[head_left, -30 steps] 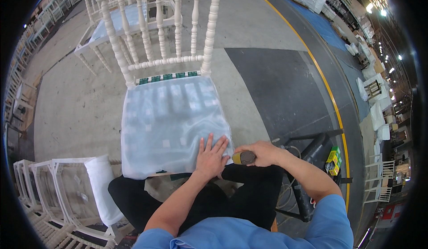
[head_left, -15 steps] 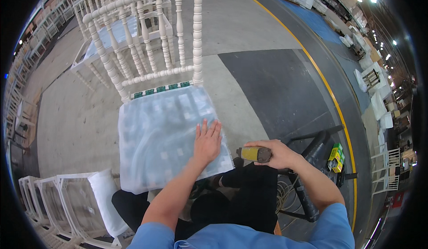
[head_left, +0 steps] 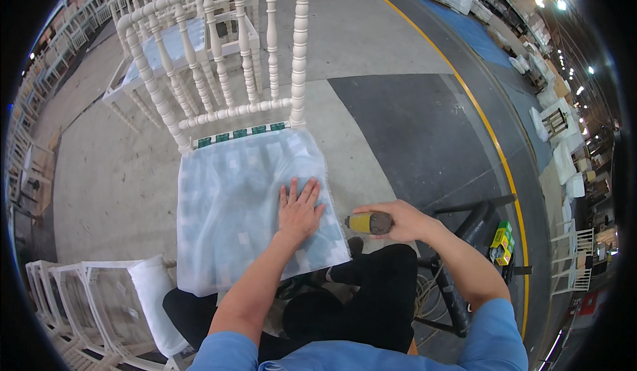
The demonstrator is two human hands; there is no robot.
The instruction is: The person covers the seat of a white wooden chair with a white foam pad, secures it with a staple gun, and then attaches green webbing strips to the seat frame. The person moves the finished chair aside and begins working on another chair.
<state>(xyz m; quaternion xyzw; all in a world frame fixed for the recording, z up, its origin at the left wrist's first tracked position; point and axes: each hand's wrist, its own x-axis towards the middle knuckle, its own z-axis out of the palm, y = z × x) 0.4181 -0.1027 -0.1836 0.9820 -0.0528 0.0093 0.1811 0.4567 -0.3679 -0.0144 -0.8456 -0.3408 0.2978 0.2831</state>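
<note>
Open floor of grey concrete (head_left: 368, 36) was seen to the right of a white wooden chair with turned spindles (head_left: 235, 111). The chair's seat was covered by a sheer whitish fabric sheet (head_left: 232, 205) with a frayed right edge. Near that edge the left hand (head_left: 300, 210) was laid flat, fingers spread apart. By the right hand (head_left: 406, 219), fingers clamped, a yellow-and-dark-grey cylindrical tool (head_left: 369, 223) was held just beside the edge.
</note>
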